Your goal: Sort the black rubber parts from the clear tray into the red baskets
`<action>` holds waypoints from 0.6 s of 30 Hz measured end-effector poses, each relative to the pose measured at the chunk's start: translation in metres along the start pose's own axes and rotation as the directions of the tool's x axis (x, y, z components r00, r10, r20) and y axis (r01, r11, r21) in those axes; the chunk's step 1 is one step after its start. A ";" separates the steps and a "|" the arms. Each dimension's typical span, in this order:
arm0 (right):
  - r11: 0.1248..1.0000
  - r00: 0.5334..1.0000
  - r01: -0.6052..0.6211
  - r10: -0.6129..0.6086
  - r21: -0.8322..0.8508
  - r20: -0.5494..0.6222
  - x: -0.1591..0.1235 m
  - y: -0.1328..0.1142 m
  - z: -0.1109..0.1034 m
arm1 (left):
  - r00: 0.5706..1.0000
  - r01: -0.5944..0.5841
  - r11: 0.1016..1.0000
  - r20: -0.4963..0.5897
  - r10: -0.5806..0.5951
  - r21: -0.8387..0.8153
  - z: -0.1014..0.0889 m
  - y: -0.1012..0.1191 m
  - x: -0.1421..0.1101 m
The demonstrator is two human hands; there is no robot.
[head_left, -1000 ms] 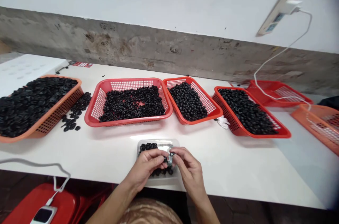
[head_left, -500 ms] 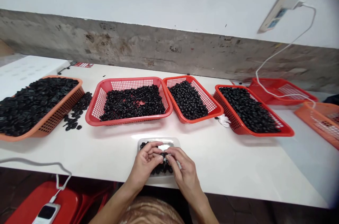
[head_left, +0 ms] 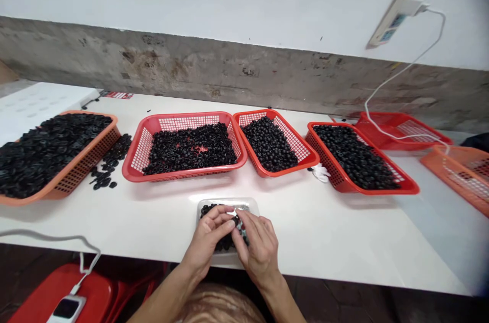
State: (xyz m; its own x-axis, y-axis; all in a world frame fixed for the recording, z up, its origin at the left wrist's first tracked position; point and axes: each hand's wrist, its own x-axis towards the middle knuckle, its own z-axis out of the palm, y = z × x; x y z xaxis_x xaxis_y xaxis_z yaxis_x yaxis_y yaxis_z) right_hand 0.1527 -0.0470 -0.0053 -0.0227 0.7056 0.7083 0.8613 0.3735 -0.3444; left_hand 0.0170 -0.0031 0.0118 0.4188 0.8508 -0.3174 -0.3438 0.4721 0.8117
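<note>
Small black part [head_left: 236, 220] is pinched between the fingertips of left hand [head_left: 204, 241] and right hand [head_left: 260, 246], above a clear plastic tray [head_left: 229, 200] near the middle of the table's near edge. Left: thumb and index nearly closed on the part, other fingers curled. Right: thumb and fingers bunched close at the same part; exact grip partly hidden. Tray holds more black pieces [head_left: 225, 244], partly covered by the hands.

Beyond the tray, toward the table's far edge: pinkish-red basket [head_left: 183, 175] of black rings, red basket [head_left: 280, 171] touching its right side, another filled red basket [head_left: 376, 190] farther right, white crumpled item [head_left: 321, 173] between those two reds. Left end of table [head_left: 324, 241]: orange basket [head_left: 86, 162] heaped with flat black pieces, loose pieces [head_left: 102, 178] beside it.
</note>
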 end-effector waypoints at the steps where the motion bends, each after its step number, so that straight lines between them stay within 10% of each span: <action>1: 1.000 1.000 0.002 -0.002 -0.008 -0.001 0.001 -0.001 -0.001 | 1.000 -0.006 1.000 0.010 0.006 0.028 0.000 0.001 -0.001; 11: 0.987 0.997 -0.059 0.052 0.149 0.050 0.000 -0.003 -0.010 | 0.997 -0.023 0.983 0.079 0.008 0.183 -0.002 0.007 -0.003; 18: 0.726 0.920 -0.380 0.234 0.574 0.314 0.017 0.006 -0.024 | 0.998 -0.045 0.973 0.060 0.032 0.227 -0.001 0.011 -0.006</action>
State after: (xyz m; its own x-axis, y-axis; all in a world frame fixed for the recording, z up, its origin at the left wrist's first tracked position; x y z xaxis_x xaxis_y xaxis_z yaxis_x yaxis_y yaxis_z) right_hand 0.1700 -0.0468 0.0194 0.0215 0.9256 0.3778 0.3424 0.3482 -0.8726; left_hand 0.0098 -0.0029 0.0225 0.4574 0.8500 -0.2614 -0.1626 0.3689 0.9151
